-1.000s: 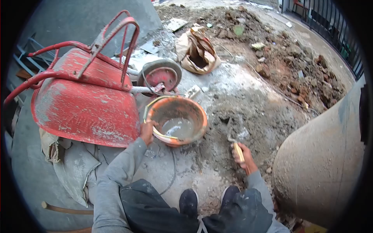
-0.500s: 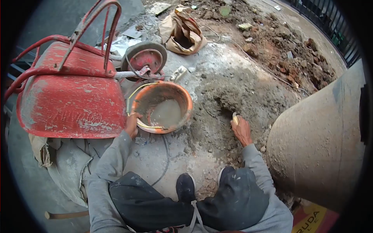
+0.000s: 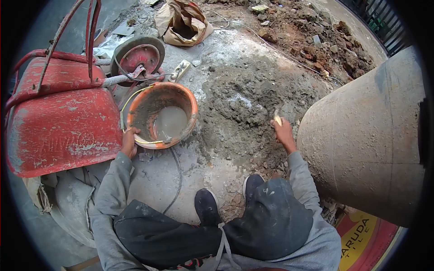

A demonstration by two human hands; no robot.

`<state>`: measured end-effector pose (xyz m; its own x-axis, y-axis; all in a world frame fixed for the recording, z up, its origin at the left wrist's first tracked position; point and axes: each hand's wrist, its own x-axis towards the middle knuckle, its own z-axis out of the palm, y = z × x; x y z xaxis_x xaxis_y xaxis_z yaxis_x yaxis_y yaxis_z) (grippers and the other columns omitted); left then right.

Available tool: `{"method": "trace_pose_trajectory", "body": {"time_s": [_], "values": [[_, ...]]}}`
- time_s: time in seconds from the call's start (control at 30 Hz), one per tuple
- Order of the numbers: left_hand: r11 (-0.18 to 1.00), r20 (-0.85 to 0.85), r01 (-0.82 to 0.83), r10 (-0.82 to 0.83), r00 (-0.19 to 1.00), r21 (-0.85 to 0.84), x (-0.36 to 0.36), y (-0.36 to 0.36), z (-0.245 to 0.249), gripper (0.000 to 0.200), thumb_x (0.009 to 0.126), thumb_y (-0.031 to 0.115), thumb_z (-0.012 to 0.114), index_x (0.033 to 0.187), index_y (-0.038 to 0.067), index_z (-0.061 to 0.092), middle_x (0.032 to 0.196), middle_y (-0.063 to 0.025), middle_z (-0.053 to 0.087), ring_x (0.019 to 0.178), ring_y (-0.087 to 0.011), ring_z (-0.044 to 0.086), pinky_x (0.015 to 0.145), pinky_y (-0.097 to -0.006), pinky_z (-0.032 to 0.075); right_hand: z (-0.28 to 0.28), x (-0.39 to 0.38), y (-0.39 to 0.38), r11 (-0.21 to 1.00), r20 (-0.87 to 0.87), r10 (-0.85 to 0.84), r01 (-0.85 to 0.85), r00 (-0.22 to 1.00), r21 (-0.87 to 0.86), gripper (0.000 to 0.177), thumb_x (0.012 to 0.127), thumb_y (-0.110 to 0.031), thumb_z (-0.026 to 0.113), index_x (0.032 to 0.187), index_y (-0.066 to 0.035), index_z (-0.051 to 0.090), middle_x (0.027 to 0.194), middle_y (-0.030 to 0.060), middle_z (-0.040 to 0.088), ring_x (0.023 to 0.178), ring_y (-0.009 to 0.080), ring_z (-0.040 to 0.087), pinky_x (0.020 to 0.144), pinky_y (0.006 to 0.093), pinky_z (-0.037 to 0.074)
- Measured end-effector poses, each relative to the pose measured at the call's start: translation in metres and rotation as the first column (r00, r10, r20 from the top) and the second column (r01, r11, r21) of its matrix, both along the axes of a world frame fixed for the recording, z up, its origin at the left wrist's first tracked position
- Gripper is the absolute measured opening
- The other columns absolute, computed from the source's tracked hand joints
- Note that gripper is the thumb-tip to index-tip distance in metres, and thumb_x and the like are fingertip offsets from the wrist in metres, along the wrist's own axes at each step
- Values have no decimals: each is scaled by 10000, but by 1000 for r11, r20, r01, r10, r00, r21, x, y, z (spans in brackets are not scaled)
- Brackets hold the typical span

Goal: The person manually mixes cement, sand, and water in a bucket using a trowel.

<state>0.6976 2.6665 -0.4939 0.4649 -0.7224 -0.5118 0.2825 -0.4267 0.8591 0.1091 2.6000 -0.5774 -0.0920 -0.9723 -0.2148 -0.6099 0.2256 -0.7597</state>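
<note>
My left hand grips the near rim of an orange bucket that holds grey watery slurry. My right hand is closed around the pale wooden handle of a trowel, whose blade is buried in the heap of wet grey mortar on the ground between bucket and hand. I am crouching, and both my dark shoes stand just behind the heap.
An overturned red wheelbarrow lies to the left, its wheel behind the bucket. A large round concrete cylinder stands close on the right. A torn brown paper sack and reddish rubble lie beyond. A cable runs past my feet.
My right hand has moved forward and to the right with the trowel, pushing its blade into the mortar heap. The view has tilted down and closer. My left hand stays on the bucket rim.
</note>
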Motion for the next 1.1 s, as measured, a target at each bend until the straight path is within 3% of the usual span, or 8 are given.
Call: {"method": "trace_pose_trajectory", "body": {"time_s": [0.17, 0.23, 0.27, 0.33, 0.37, 0.43, 0.6, 1.1], "values": [[1000, -50, -28, 28, 998, 0, 21, 13, -25, 283, 786, 28, 578, 1055, -44, 529, 996, -165, 628, 909, -289, 656, 875, -381, 542, -57, -49, -35, 859, 285, -430, 290, 857, 421, 347, 926, -359, 593, 914, -14, 560, 621, 25, 525, 482, 123, 534, 382, 281, 424], [1000, -30, -6, 7, 1000, 14, 27, 17, -33, 255, 790, 30, 577, 1035, -30, 542, 967, -151, 624, 898, -285, 655, 857, -381, 544, -72, -53, -41, 759, 608, -499, -27, 617, 651, 313, 923, -349, 601, 873, -46, 542, 605, 9, 508, 456, 119, 491, 370, 269, 402], [1000, -32, 0, 0, 999, 17, 22, 16, -30, 255, 790, 30, 577, 1035, -30, 542, 967, -151, 624, 898, -285, 655, 857, -381, 544, -55, -31, -40, 746, 606, -437, -108, 665, 657, 302, 928, -349, 596, 855, -66, 520, 594, 4, 484, 444, 106, 465, 369, 261, 397], [997, 27, -51, 49, 998, 55, 10, 9, -15, 227, 792, 27, 571, 1014, -11, 547, 939, -132, 616, 878, -279, 650, 842, -378, 542, -41, 12, -35, 879, 377, -157, -45, 913, 475, 346, 928, -356, 597, 888, -20, 524, 629, 43, 545, 468, 146, 526, 392, 297, 443], [997, 33, -46, 44, 998, 60, 13, 8, -17, 227, 792, 27, 571, 1014, -11, 547, 939, -132, 616, 878, -279, 650, 842, -378, 542, -29, 30, -30, 927, 171, -32, -35, 985, 375, 343, 914, -325, 594, 908, 10, 523, 686, 140, 608, 559, 280, 623, 477, 406, 504], [999, 1, -32, 32, 1000, 40, 22, 5, -23, 224, 800, 28, 561, 1021, -5, 544, 921, -121, 611, 862, -273, 648, 837, -379, 541, -60, 36, -10, 984, -248, 123, -151, 961, -95, 312, 894, -280, 580, 964, 12, 495, 765, 231, 634, 704, 412, 651, 603, 503, 518], [999, -16, 6, -5, 1000, 35, 22, 14, -24, 216, 804, 32, 557, 1015, -4, 536, 943, -125, 606, 887, -266, 637, 866, -379, 530, -6, 43, 46, 956, -353, 205, -264, 913, -128, 321, 875, -242, 559, 1037, 8, 439, 833, 273, 635, 793, 481, 620, 694, 552, 496], [1000, 85, 7, -10, 996, 30, 38, 8, -42, 184, 766, 65, 550, 950, 57, 554, 875, -76, 587, 839, -224, 614, 814, -371, 522, -11, 76, 58, 939, -253, 298, -331, 921, -99, 332, 887, -249, 551, 1021, 30, 431, 743, 304, 619, 701, 493, 613, 638, 569, 486]]}}
